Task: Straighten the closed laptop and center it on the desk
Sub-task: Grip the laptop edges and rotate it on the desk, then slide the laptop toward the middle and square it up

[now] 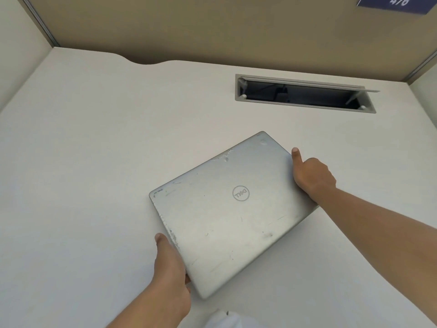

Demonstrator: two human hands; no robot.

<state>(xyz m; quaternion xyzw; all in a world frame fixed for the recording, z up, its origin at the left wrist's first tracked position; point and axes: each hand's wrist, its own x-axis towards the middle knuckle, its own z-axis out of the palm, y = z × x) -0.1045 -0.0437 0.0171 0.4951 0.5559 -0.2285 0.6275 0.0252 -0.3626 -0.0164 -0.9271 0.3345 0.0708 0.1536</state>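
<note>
Laptop (227,216) askew — long axis diagonal (lid closed).

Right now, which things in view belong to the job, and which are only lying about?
For the job:
- laptop, closed, skewed
- desk
- left hand on its left edge
- right hand on its right edge

Just there:
- cable hatch, open
- blue sign
- partition

Closed laptop (227,214) lies skewed on desk (82,150), right of centre, far corner turned rightward. Left hand (171,263) against its near-left edge; right hand (312,176) on its right edge. Open cable hatch (305,93) behind laptop, near partition (212,29). Sign (397,3) on partition, upper right.
</note>
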